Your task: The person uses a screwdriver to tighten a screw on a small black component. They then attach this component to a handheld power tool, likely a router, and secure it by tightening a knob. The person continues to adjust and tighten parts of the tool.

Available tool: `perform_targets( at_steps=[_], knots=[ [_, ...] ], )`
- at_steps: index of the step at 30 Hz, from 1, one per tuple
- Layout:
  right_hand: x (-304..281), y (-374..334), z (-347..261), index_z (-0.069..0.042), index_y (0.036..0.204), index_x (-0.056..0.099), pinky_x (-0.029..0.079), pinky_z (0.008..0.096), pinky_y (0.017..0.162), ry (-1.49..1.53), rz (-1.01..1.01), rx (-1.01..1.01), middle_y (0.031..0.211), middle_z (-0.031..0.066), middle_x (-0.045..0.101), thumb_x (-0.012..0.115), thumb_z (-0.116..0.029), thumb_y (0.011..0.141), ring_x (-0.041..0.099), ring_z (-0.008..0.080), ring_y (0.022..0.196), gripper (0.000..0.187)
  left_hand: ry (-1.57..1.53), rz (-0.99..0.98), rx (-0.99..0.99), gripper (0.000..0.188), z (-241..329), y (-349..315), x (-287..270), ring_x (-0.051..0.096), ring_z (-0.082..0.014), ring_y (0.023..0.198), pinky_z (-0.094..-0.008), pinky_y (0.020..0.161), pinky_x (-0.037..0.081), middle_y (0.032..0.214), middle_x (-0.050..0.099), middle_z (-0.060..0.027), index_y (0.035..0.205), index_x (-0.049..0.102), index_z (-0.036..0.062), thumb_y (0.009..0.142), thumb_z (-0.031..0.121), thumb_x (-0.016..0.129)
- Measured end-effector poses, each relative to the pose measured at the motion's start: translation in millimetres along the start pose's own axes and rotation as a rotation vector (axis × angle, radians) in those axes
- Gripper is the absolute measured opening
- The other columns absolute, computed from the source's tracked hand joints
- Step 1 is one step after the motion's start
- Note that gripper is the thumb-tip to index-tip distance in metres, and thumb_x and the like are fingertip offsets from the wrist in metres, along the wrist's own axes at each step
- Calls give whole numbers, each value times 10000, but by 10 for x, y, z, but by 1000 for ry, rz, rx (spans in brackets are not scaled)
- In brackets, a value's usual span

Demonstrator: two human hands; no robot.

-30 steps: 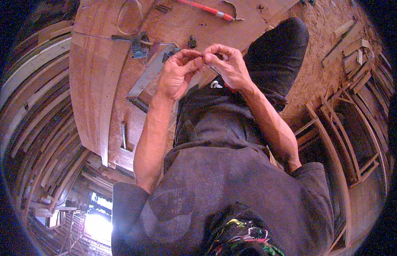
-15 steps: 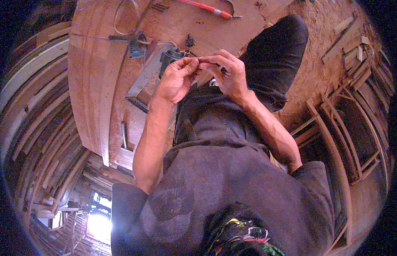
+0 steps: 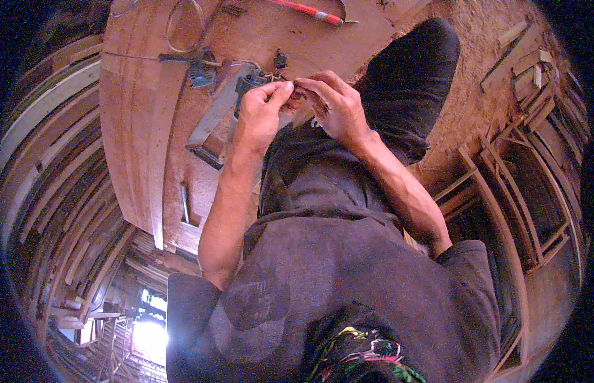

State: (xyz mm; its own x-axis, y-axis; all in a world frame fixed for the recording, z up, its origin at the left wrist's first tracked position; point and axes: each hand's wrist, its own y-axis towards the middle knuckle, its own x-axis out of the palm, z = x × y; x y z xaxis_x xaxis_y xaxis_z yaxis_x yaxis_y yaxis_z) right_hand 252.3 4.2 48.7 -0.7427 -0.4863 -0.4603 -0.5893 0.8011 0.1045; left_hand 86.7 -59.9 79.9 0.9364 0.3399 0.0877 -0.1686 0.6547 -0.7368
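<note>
My left hand (image 3: 260, 115) and my right hand (image 3: 335, 105) meet fingertip to fingertip at the near edge of a wooden workbench (image 3: 144, 127). Both pinch a thin wire (image 3: 290, 91), a small piece mostly hidden by the fingers. Just beyond my left fingertips a small black electrical part (image 3: 249, 82) lies on the bench, with thin wire ends beside it. A flat metal square (image 3: 211, 118) lies under and left of my left hand.
On the bench lie a red pencil-like tool (image 3: 306, 9), a loop of wire (image 3: 182, 25), a dark small tool (image 3: 198, 70) and a chisel-like bar (image 3: 184, 203). Wooden frames (image 3: 520, 179) lean at the right over a sawdust floor. Stacked planks fill the left.
My hands have drawn closer together and shifted a little toward the bench; the fingertips that were slightly apart now touch around the wire.
</note>
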Motion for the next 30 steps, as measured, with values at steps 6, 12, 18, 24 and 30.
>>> perform_targets(
  at_steps=[6,12,18,24,30],
  knots=[
    [48,-38,36,-12,1054,706,585,362,762,85,8,81,959,135,716,736,-23,866,723,294,869,190,106,97,-48,263,-31,-135,72,663,-121,776,-281,705,524,945,728,-66,1125,711,-9,997,206,633],
    [122,71,158,32,1084,714,565,301,782,313,-6,560,976,127,756,706,-205,957,713,159,875,269,966,415,510,287,145,-21,70,596,-287,1002,-421,896,470,1052,620,-108,1076,736,94,807,179,783],
    [262,203,476,51,1094,717,562,318,789,227,-62,537,953,144,762,693,-229,960,710,171,871,312,1452,451,562,285,158,75,78,484,-319,1189,-526,1024,358,1143,587,-115,1021,747,136,763,241,806],
    [353,299,475,43,1091,720,570,335,779,199,-72,501,948,159,766,697,-222,950,723,188,861,301,1591,500,543,266,63,199,155,504,-324,1183,-515,994,373,1155,591,-135,959,736,101,758,273,765],
    [492,275,518,40,1097,717,574,337,783,255,4,518,963,164,765,695,-193,948,730,193,857,278,1631,536,547,253,-11,246,171,522,-333,1175,-511,991,388,1155,597,-139,938,720,83,764,264,744]
  ],
)
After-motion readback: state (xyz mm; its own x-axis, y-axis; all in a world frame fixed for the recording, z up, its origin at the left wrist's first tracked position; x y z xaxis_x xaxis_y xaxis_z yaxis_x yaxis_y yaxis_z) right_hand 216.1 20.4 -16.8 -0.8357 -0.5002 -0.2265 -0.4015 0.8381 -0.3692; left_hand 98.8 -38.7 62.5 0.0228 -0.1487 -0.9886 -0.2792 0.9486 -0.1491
